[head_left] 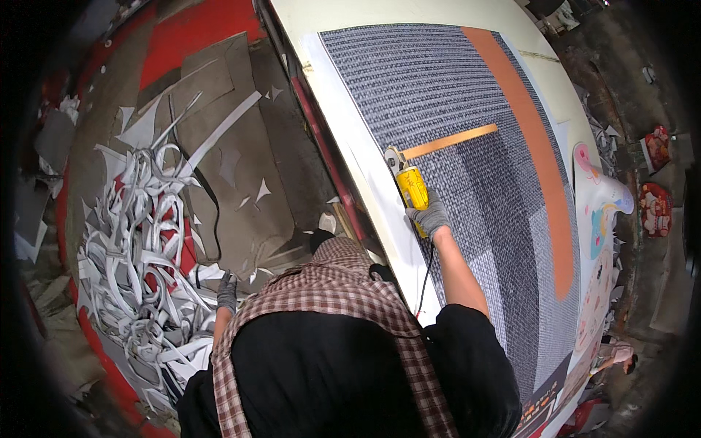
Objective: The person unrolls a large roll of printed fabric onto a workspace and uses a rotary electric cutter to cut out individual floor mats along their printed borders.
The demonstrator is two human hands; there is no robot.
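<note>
My right hand (432, 213), in a grey glove, is wrapped round a yellow electric rotary cutter (412, 187). Its round blade head sits at the left edge of a large grey woven-patterned printed sheet (504, 197), beside the end of an orange-tan strip (453, 141) on the sheet. From the cutter a dark cord (426, 281) runs back toward my body. My left hand (228, 290), gloved too, hangs low at my left side near a heap of scraps, fingers stretched out and holding nothing that I can see.
A pale table (387, 11) carries the sheet. White and grey offcuts (139, 255) lie heaped at left, with a black cable (212, 197) beside them. A colourful printed sheet (602, 197) droops over the table's right edge. Another person (623, 355) is at far right.
</note>
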